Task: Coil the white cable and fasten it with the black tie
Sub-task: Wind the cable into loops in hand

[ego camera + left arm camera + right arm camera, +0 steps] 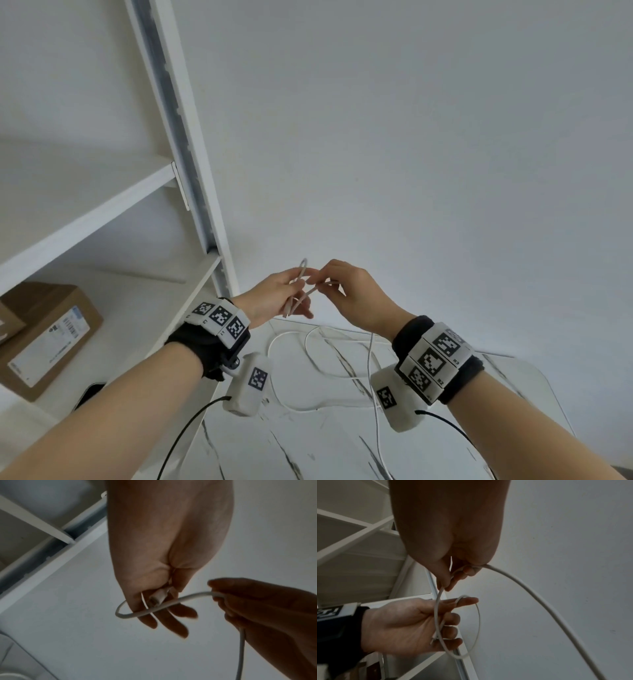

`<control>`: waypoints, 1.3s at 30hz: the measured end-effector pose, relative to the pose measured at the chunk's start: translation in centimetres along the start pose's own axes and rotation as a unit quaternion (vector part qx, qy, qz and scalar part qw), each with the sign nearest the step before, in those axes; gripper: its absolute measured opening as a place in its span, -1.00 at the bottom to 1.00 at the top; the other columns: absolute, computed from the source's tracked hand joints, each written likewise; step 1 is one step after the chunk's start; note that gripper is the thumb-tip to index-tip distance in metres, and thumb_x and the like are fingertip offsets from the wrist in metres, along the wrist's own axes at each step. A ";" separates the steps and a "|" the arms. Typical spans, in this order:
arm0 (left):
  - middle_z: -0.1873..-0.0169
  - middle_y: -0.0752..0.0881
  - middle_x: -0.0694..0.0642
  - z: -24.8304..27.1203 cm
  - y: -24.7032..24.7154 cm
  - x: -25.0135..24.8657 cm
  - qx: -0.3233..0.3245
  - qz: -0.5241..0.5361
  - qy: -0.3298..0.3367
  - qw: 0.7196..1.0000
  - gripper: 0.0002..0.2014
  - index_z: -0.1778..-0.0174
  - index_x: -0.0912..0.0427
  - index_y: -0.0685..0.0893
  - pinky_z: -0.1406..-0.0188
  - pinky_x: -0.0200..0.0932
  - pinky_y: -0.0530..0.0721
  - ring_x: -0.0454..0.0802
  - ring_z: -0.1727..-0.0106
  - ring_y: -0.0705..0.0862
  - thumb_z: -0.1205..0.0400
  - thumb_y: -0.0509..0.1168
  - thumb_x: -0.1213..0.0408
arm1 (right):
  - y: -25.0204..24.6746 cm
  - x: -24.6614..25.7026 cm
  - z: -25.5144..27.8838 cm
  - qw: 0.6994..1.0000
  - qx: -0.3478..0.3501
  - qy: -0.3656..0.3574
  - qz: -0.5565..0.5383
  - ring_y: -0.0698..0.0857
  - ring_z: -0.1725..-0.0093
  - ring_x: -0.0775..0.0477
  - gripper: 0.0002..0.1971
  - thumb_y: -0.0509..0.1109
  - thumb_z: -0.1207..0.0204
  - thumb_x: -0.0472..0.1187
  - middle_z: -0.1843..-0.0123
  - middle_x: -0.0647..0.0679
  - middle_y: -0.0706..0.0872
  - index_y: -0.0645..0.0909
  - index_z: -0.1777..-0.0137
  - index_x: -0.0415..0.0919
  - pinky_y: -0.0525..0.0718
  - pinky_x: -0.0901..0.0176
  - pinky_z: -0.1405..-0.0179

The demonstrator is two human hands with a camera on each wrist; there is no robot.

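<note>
Both hands are raised in front of the white wall above the table. My left hand (pixel 284 294) holds the plug end of the white cable (pixel 301 294) against its palm, with a small loop (pixel 478 622) standing round its fingers. The plug (pixel 158 597) shows between those fingers in the left wrist view. My right hand (pixel 346 291) pinches the cable (pixel 441 592) between thumb and forefinger just beside the left fingertips. From the right hand the cable (pixel 371 370) hangs down to slack loops lying on the marble table (pixel 445 442). No black tie shows in any view.
A white shelving unit (pixel 191 164) stands at the left, its shelf holding two cardboard boxes (pixel 51 339). A dark object (pixel 89 394) lies by the shelf's front edge. Black leads run from the wrist cameras over the table.
</note>
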State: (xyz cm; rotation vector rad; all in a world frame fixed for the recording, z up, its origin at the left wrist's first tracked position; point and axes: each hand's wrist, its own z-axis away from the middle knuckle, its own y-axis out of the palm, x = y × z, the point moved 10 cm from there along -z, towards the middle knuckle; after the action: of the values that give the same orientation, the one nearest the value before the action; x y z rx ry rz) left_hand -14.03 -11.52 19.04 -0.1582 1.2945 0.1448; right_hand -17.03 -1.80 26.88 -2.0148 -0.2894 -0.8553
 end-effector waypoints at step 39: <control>0.32 0.79 0.16 -1.0 -5.5 -8.5 -0.044 0.447 0.126 0.885 -0.80 0.15 0.27 0.56 0.11 0.01 0.81 0.03 0.28 0.80 -0.73 0.10 0.35 | 10.4 -12.3 1.8 0.959 0.040 0.249 -0.126 0.70 0.23 -0.01 -0.81 0.21 -0.57 -0.43 0.23 -0.01 0.74 0.51 -0.11 -0.21 0.67 0.14 0.03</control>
State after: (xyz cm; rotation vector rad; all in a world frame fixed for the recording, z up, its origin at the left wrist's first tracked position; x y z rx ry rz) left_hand -16.19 -17.31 27.19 0.3745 1.5398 1.0021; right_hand -19.96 -4.74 11.23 -1.6397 -0.2890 -1.4516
